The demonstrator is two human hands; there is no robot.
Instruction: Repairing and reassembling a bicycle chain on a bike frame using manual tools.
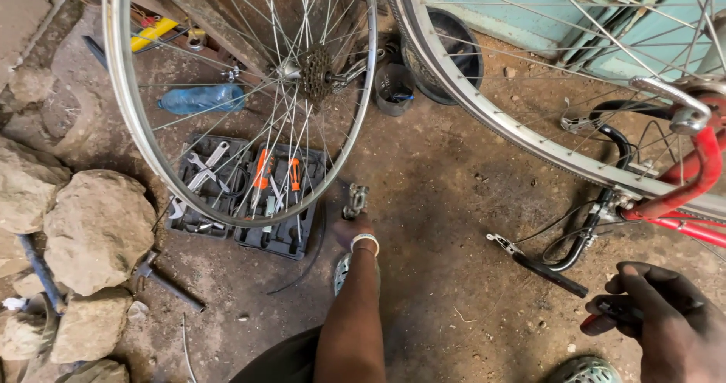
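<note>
Black toolbox (291,239) (lid open) holds wrenches (200,173) and screwdrivers (262,173).

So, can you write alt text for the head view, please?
The left hand reaches down to a pedal beside a bare wheel, while the right hand holds a red-handled tool. An open tool case lies on the dirt floor.

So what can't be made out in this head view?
- Left hand: its fingers are hidden behind the wrist, so its grip on the pedal is unclear.
- Right hand: the small dark, red-tipped item in it is mostly covered.
- Tool case: its tools are crossed by the wheel spokes.
</note>
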